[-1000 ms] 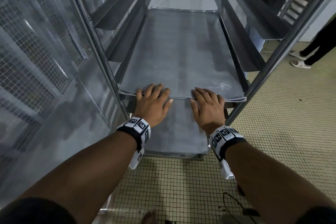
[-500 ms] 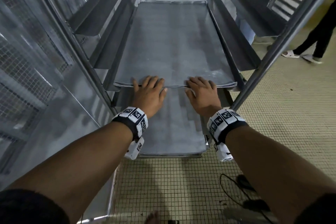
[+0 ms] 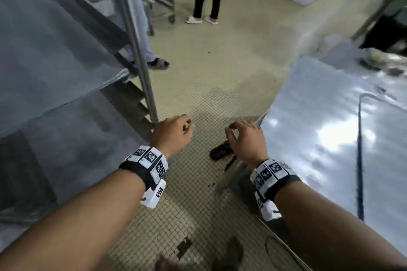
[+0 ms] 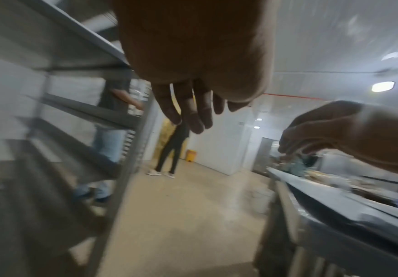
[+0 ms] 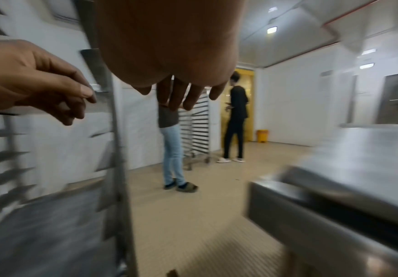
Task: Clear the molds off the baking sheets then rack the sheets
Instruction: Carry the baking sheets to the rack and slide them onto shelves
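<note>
Head view: both hands are hanging over the tiled floor (image 3: 209,86), holding nothing. Left hand (image 3: 170,136) is floating just beside the rack upright (image 3: 134,39), fingers loosely curled, nothing in them. Right hand (image 3: 246,138) is hovering at the near-left corner of the steel table (image 3: 326,116), fingers slack & drooping, not clearly touching it. Baking sheet (image 3: 50,55) is sitting in the rack at left, on its runners; a second sheet (image 3: 66,138) is lying on a lower level, sticking out nearer. A tray-like outline is showing on the table at far right, too blurred to name. No molds are showing.

Left wrist view: left hand (image 4: 193,61) is filling the top, fingers (image 4: 193,112) pointing down, loose, empty. Right hand (image 4: 349,131) is showing at right above the table edge (image 4: 335,196). Rack runners (image 4: 79,108) are blurring past at left.

Right wrist view: right hand (image 5: 169,43) is hanging w/ fingers (image 5: 181,93) relaxed, nothing held. Left hand (image 5: 32,80) is at left by the upright. Two bystanders (image 5: 237,116) are standing far off by another rack.

Judgement: the step looks like a reach for the next sheet on the table. Doing it well probably means taking it w/ both hands at the near edge, checking it's free of molds, keeping it level, lining it up w/ a free runner pair before sliding.
</note>
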`<state>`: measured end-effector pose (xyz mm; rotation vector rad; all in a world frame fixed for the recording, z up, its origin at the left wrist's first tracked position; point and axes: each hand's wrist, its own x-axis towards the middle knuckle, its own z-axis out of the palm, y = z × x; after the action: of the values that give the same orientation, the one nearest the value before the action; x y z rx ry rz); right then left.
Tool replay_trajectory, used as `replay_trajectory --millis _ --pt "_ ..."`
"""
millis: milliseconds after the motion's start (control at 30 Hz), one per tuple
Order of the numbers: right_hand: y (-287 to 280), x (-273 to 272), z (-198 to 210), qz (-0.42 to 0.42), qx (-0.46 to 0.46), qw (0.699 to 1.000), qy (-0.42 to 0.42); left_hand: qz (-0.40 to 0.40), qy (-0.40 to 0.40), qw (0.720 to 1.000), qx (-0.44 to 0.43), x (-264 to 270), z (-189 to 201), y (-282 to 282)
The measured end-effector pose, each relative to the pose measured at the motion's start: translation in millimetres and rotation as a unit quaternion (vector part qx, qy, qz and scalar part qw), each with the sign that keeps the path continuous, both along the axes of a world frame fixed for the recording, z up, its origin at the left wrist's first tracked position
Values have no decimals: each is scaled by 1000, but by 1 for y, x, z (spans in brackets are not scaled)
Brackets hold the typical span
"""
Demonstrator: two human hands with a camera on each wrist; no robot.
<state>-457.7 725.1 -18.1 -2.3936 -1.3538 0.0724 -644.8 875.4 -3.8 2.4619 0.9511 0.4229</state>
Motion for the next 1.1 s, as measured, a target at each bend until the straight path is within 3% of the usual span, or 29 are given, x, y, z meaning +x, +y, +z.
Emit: replay_trajectory --millis 100,233,433,633,767,900,1100 --pt "-85 52 -3 -112 -64 991 38 -104 68 992 -33 73 -5 -47" --pt "-196 108 1 -242 -73 964 88 -208 109 970 -65 160 -2 -120" --pt "-348 179 -7 -369 -91 915 135 -281 143 937 -150 265 -2 -237" --pt "-464 233 -27 -417 -110 884 181 -277 182 913 -235 340 -24 -332" --pt "-521 250 -37 -441 -126 869 185 -245 192 914 -259 368 -36 -374" --pt "-556 263 -40 -470 -132 854 181 -199 177 929 -256 390 -37 -390" --pt "-597 286 -42 -499 -126 836 192 -173 174 926 -286 430 -54 -384"
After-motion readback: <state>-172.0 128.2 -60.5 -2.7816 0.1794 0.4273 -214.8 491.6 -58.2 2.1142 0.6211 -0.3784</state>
